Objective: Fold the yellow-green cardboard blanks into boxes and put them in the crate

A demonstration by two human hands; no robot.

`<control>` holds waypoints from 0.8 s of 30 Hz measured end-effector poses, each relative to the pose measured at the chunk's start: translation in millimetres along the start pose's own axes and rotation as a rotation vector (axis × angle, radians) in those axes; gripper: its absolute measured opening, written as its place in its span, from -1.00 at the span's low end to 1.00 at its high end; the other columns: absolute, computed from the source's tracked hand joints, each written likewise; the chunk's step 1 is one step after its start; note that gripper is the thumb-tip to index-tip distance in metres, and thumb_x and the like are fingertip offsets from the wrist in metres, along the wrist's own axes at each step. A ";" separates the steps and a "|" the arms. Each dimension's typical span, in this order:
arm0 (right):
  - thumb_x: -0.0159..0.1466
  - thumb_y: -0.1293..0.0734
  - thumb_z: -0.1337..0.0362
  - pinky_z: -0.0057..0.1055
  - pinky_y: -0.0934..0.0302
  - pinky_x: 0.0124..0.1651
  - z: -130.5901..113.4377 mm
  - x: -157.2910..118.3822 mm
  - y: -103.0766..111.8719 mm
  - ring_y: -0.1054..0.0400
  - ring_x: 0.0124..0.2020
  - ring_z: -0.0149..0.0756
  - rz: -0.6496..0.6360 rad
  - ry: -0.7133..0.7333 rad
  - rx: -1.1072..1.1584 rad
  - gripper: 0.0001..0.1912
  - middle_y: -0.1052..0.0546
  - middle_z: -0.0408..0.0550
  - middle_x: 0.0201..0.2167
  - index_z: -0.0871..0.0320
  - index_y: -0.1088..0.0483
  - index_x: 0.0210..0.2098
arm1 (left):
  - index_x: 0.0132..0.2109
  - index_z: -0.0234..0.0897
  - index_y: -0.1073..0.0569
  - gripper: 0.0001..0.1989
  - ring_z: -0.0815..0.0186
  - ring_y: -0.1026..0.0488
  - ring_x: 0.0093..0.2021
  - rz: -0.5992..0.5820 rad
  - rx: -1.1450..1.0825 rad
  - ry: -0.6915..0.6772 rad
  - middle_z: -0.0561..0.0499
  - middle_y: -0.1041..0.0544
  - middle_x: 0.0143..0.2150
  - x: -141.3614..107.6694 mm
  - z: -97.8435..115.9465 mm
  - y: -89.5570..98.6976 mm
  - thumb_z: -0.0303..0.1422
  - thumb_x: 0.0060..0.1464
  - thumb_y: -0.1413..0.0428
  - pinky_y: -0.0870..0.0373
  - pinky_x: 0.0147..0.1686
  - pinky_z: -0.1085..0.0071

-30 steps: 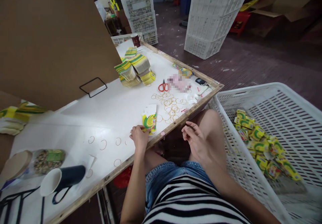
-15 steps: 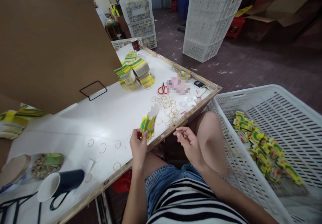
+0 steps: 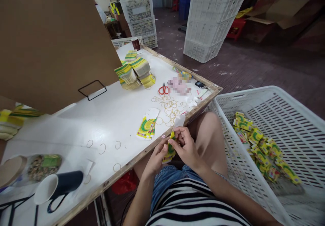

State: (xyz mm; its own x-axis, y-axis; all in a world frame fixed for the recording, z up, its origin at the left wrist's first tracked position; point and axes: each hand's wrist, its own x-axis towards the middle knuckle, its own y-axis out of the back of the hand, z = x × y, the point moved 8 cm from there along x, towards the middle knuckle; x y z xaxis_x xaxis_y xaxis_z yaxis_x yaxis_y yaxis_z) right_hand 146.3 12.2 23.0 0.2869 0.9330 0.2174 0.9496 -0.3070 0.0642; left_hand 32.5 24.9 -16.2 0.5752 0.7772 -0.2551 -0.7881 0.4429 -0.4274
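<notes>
Over my lap, just off the table's wooden edge, my left hand (image 3: 157, 156) and my right hand (image 3: 185, 144) both grip one yellow-green card packet (image 3: 169, 154). Its whitish end sticks up past my right fingers. A small fanned pile of similar yellow-green cards (image 3: 147, 126) lies on the white table beyond my left hand. Many thin rubber bands (image 3: 171, 108) are scattered behind the hands, with orange-handled scissors (image 3: 163, 89) farther back. Bundled stacks of yellow-green cards (image 3: 138, 70) stand near the cardboard.
A white crate (image 3: 276, 94) at the right holds folded yellow packets (image 3: 261, 144). A dark blue mug (image 3: 67, 183) lies on its side at the lower left, near a bag of brown pieces (image 3: 40, 168). Large cardboard (image 3: 58, 43) rises at the left. Stacked crates (image 3: 208, 26) stand behind.
My left hand has moved right and down to meet my right hand. The cards it held now lie on the table, apart from one packet between both hands.
</notes>
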 end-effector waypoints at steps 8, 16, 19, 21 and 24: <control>0.27 -0.34 0.27 -0.50 -0.20 -0.38 2.3 1.5 -8.1 -0.25 -0.45 -0.43 -0.080 -0.015 0.109 -0.77 -0.28 -0.24 -0.44 0.06 -0.22 -0.13 | -0.07 -0.30 -0.52 -0.44 0.14 -0.55 -0.28 -0.114 -0.173 0.105 -0.07 -0.58 -0.34 0.7 -11.7 -14.2 0.03 -0.11 -0.29 -0.44 -0.29 0.32; 0.24 -0.35 0.22 -0.49 -0.16 -0.48 2.5 -1.2 9.2 -0.12 -0.49 -0.43 0.123 0.018 -0.014 -0.64 -0.35 -0.09 -0.21 0.06 -0.28 0.02 | -0.08 -0.32 -0.52 -0.56 0.16 -0.56 -0.22 0.106 -0.100 -0.051 -0.07 -0.62 -0.28 6.7 -6.0 5.1 -0.13 -0.04 -0.31 -0.45 -0.20 0.33; 0.24 -0.34 0.15 -0.45 -0.22 -0.42 10.6 1.8 8.8 -0.22 -0.43 -0.37 0.051 -0.057 -0.045 -0.70 -0.43 -0.05 -0.22 0.11 -0.37 -0.07 | -0.07 -0.30 -0.50 -0.55 0.18 -0.57 -0.22 0.219 -0.088 -0.105 -0.06 -0.62 -0.26 8.7 -8.5 15.2 -0.11 -0.03 -0.29 -0.47 -0.19 0.32; 0.26 -0.31 0.12 -0.42 -0.26 -0.36 19.7 2.3 3.9 -0.29 -0.41 -0.32 -0.047 -0.132 -0.033 -0.78 -0.46 -0.08 -0.37 0.15 -0.42 -0.26 | -0.07 -0.30 -0.49 -0.57 0.18 -0.57 -0.20 0.248 -0.049 -0.120 -0.07 -0.62 -0.22 9.7 -10.0 17.3 -0.10 0.00 -0.27 -0.48 -0.18 0.32; 0.26 -0.30 0.10 -0.44 -0.24 -0.39 31.4 1.5 7.1 -0.30 -0.46 -0.34 -0.030 -0.205 -0.053 -0.74 -0.43 -0.13 -0.50 0.16 -0.38 -0.42 | 0.01 -0.27 -0.40 -0.55 0.19 -0.57 -0.18 0.248 0.065 -0.158 -0.09 -0.60 -0.15 9.9 -6.7 15.0 -0.11 0.06 -0.22 -0.49 -0.17 0.32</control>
State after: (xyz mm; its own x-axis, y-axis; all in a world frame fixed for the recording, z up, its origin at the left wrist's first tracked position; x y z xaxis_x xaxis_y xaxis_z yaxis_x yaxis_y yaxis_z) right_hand 157.4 17.3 -6.8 0.2838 0.9588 0.0126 0.9515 -0.2832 0.1203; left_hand 27.8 36.2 -31.0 0.3263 0.9228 -0.2047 -0.9155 0.2546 -0.3114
